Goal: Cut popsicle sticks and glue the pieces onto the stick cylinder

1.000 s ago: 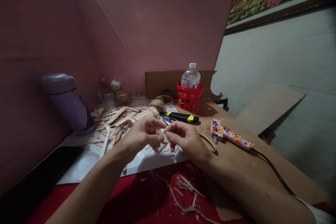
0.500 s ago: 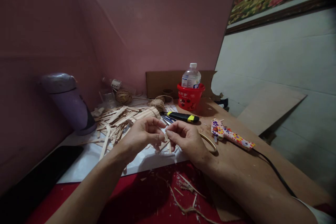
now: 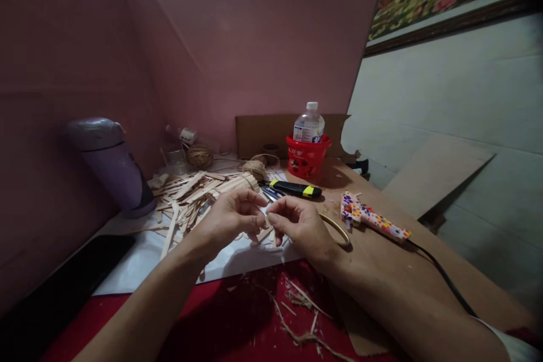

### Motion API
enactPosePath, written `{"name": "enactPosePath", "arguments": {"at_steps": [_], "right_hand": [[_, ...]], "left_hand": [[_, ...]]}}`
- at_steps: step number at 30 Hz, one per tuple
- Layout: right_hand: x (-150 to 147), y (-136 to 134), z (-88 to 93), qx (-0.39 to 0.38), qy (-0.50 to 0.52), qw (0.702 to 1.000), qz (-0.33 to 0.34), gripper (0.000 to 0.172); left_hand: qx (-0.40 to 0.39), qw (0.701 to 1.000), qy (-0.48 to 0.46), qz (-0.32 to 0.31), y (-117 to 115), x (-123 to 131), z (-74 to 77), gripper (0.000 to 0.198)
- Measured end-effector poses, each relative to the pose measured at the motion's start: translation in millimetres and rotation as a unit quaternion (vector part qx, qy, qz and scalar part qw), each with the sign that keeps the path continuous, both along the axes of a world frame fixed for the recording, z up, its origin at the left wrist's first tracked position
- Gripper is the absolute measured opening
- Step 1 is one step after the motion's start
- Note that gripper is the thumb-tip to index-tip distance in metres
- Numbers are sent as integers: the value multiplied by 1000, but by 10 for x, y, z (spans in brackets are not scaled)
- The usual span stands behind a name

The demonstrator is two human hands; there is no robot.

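Observation:
In the middle of the view my left hand [image 3: 237, 212] and my right hand [image 3: 296, 220] are held with fingertips almost meeting. Both have thumb and fingers bent into a pinch. Whatever lies between them is too small and too hidden to name. A gold bangle [image 3: 339, 231] circles my right wrist. Behind my left hand spreads a pile of flat wooden craft sticks [image 3: 190, 189], some bundled, on a white sheet [image 3: 116, 274]. Just beyond my fingers lies a black and yellow utility knife [image 3: 297, 188].
At right a flower-patterned glue gun [image 3: 373, 218] trails a black cord. A red bucket [image 3: 307, 158] holds a plastic bottle [image 3: 309, 123]. Twine balls [image 3: 200, 156] sit at the back. A purple tumbler [image 3: 114, 172] and a black phone-like slab [image 3: 72, 288] are left. Twine scraps [image 3: 297, 336] litter the red cloth.
My right fingertips have shifted very slightly; otherwise both hands hold almost the same pose, and the surrounding things stay put.

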State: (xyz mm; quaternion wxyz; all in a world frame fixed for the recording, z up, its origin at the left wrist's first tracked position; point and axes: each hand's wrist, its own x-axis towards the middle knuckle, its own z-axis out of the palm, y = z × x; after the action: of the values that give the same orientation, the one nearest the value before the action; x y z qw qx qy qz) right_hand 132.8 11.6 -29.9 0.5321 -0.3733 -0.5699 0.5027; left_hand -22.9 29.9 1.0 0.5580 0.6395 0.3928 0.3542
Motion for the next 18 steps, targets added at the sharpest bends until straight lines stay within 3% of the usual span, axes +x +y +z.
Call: {"name": "enactPosePath", "arguments": {"at_steps": [18], "right_hand": [[-1, 21, -50, -5, -8, 1000, 21, 15]], "left_hand": [[-11, 999, -2, 32, -2, 54, 8, 25]]}}
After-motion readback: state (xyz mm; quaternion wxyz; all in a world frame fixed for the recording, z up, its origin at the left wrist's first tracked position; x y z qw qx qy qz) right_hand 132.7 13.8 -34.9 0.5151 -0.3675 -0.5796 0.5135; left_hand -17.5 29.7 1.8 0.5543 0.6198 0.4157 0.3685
